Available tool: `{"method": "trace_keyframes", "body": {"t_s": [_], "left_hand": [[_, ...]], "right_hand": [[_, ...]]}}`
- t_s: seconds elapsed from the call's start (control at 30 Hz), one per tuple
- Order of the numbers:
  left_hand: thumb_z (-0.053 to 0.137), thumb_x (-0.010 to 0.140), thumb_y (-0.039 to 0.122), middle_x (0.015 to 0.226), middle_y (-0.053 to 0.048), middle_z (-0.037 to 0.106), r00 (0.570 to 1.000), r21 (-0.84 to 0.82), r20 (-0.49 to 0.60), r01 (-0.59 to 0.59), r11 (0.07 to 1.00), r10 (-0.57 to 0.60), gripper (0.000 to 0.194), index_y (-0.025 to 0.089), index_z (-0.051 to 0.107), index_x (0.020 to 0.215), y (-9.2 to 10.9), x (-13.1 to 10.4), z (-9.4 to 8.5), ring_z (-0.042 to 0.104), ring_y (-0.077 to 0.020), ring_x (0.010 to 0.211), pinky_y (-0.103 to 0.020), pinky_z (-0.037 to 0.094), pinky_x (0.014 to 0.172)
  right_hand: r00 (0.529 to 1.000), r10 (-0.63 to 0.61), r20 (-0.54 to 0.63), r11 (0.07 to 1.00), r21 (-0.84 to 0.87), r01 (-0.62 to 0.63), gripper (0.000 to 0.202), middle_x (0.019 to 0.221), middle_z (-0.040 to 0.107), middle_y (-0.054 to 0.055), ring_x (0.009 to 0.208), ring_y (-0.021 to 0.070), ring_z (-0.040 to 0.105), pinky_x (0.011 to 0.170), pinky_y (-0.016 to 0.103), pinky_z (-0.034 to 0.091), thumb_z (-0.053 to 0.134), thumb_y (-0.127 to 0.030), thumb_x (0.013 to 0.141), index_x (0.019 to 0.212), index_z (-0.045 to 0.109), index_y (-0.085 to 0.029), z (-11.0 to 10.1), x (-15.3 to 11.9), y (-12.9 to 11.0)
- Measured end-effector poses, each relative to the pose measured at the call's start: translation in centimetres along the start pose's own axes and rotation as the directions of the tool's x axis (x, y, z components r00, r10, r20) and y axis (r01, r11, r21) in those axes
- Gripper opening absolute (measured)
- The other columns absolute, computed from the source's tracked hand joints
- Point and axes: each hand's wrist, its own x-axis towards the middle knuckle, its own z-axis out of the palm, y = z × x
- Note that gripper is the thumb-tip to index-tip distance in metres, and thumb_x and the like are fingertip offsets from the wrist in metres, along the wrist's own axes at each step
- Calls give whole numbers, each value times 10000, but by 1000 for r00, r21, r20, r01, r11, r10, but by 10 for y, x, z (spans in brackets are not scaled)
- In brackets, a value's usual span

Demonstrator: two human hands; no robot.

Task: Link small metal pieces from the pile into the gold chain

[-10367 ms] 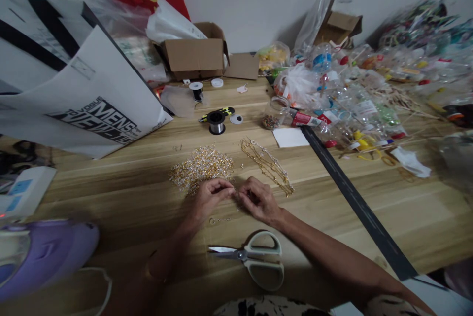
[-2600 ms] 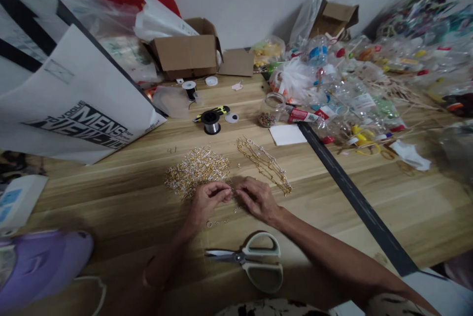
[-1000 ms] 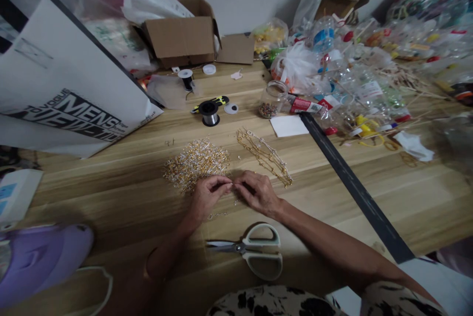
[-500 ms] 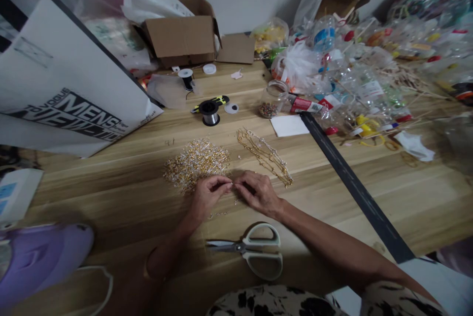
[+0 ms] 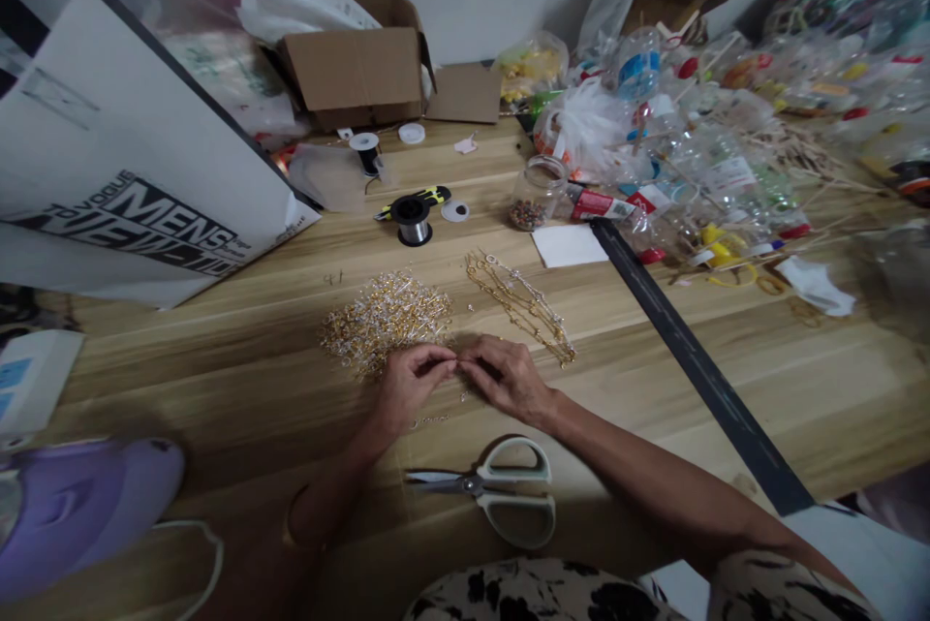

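My left hand (image 5: 413, 387) and my right hand (image 5: 507, 379) meet fingertip to fingertip above the wooden table (image 5: 305, 427). Both are pinched closed, and whatever sits between the fingertips is too small to make out. Just beyond my left hand lies a heap of gold and silver metal pieces (image 5: 388, 316). Gold and silver chains (image 5: 523, 306) are laid out beyond my right hand. A short chain piece (image 5: 431, 420) rests on the wood below my hands. Nearer to me lie scissors with pale handles (image 5: 519, 492), their blades pointing left.
Farther back are a wire spool (image 5: 414, 222), a black thread spool (image 5: 367, 156), a bead jar (image 5: 534, 195) and a cardboard box (image 5: 353, 69). Plastic bottles (image 5: 727, 166) crowd the right. A white bag (image 5: 131, 166) and a purple object (image 5: 94, 514) are at left.
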Motion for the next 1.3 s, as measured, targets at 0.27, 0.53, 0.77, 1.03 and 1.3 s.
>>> {"method": "trace_keyframes", "body": {"t_s": [0.27, 0.53, 0.77, 1.03, 1.3], "left_hand": [[662, 687, 204, 745, -63, 722, 999, 76, -6, -49, 996, 50, 103, 138, 705, 753, -3, 0, 0, 656, -165, 687, -251, 517, 661], [665, 698, 215, 729, -56, 722, 997, 104, 0, -82, 991, 82, 91, 147, 708, 742, -1, -1, -1, 651, -162, 672, -244, 515, 645], [639, 734, 237, 669, -37, 707, 996, 122, 28, -88, 989, 85, 108, 154, 704, 755, 3, -1, -2, 641, -152, 623, -230, 499, 609], [604, 765, 243, 662, -33, 697, 994, 134, 60, -100, 986, 93, 135, 149, 700, 756, 8, -2, -2, 637, -148, 611, -223, 490, 601], [584, 777, 234, 716, -40, 709, 987, 224, 47, -162, 961, 156, 131, 160, 690, 754, 5, -2, -2, 635, -158, 656, -235, 484, 633]], "right_hand": [[1000, 6, -26, 1000, 18, -6, 119, 765, 645, 49, 667, 140, 591, 628, 244, 467, 523, -262, 904, 883, 594, -169, 2, -1, 2], [999, 40, -33, 998, 49, -39, 122, 699, 617, 21, 605, 123, 564, 575, 230, 448, 537, -275, 896, 845, 561, -167, 1, 0, 1], [999, 26, -27, 999, 37, -25, 145, 698, 627, 29, 607, 125, 570, 580, 233, 448, 534, -277, 899, 821, 580, -163, 0, 1, 1], [1000, 24, -7, 999, 44, -24, 142, 726, 639, 38, 629, 131, 583, 604, 234, 454, 534, -271, 900, 830, 597, -165, 0, 0, 1], [999, 38, 3, 999, 37, -38, 165, 697, 616, 26, 598, 122, 552, 577, 227, 433, 538, -314, 895, 832, 581, -168, 1, 0, 1]]}}
